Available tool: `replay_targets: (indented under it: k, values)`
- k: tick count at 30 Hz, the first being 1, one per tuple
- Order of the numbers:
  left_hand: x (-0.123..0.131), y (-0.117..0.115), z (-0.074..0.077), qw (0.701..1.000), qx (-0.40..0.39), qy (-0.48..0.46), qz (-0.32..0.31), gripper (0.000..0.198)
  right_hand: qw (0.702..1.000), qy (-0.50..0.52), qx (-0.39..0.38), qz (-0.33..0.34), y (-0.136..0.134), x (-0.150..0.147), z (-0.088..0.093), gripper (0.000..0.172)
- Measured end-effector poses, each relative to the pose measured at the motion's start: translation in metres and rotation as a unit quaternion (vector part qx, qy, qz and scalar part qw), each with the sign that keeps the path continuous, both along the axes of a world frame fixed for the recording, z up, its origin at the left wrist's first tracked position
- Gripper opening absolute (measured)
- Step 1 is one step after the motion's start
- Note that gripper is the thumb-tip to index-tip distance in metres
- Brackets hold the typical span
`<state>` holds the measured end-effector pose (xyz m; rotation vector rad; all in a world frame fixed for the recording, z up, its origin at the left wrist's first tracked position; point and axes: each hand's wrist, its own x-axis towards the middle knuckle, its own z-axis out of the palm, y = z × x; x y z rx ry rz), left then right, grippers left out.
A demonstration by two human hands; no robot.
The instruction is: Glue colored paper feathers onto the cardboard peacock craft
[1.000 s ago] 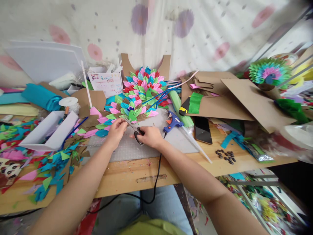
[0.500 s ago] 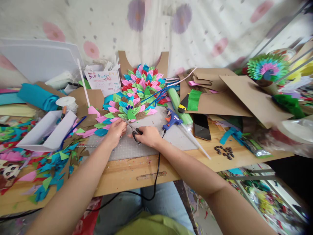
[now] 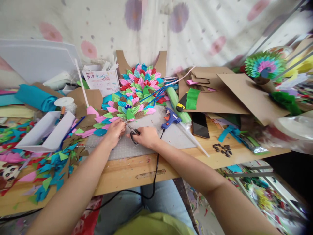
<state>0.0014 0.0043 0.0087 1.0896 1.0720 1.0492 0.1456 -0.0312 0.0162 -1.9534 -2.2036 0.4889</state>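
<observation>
My right hand [image 3: 146, 136] is closed on a pair of black-handled scissors [image 3: 133, 137], whose blades point up and left toward my other hand. My left hand [image 3: 115, 131] is pinched at the blade tips; whatever lies between its fingers is too small to make out. Just beyond both hands lies a paper peacock [image 3: 130, 113] with a green body and pink, green, brown and blue crepe-paper feathers. A second paper peacock [image 3: 146, 89] with red, pink and blue feathers is behind it. Under my hands is a grey cutting mat [image 3: 141, 151].
Right of my hands lie a blue glue gun [image 3: 169, 119], a phone [image 3: 200, 125], black beads [image 3: 222, 149] and cardboard sheets [image 3: 217, 98]. A white box [image 3: 46, 132] and colored paper scraps [image 3: 52, 169] are at left. The glue gun's black cord [image 3: 156, 173] hangs over the table edge.
The view has shifted slightly, so the table's things sit a little further left. Both hands stay nearly in place, and the scissors remain at my left fingertips.
</observation>
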Motion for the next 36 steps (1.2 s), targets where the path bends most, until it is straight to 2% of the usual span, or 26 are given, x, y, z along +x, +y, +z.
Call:
replay_targets:
  k: [7,17,23,29,36]
  values:
    - [-0.001,0.001,-0.002,1.0,0.001,0.001,0.001,0.023,1.0,-0.005,-0.003,0.0,-0.001,-0.001,-0.001,0.062]
    - [0.002,-0.001,0.004,0.999,0.039,-0.011,-0.005,0.019,0.999,0.012,0.033,0.03,0.005,0.013,0.0,0.047]
    - [0.002,-0.002,0.009,0.998,0.049,-0.008,-0.034,0.021,0.996,0.03,0.069,0.056,0.007,0.019,0.003,0.046]
    - [0.001,-0.001,0.004,0.997,0.051,-0.027,-0.046,0.017,0.993,0.027,0.102,0.057,0.007,0.018,0.0,0.048]
    - [-0.002,0.0,0.003,0.999,0.019,-0.034,-0.038,0.017,0.997,0.007,0.077,0.028,0.003,0.009,-0.001,0.052]
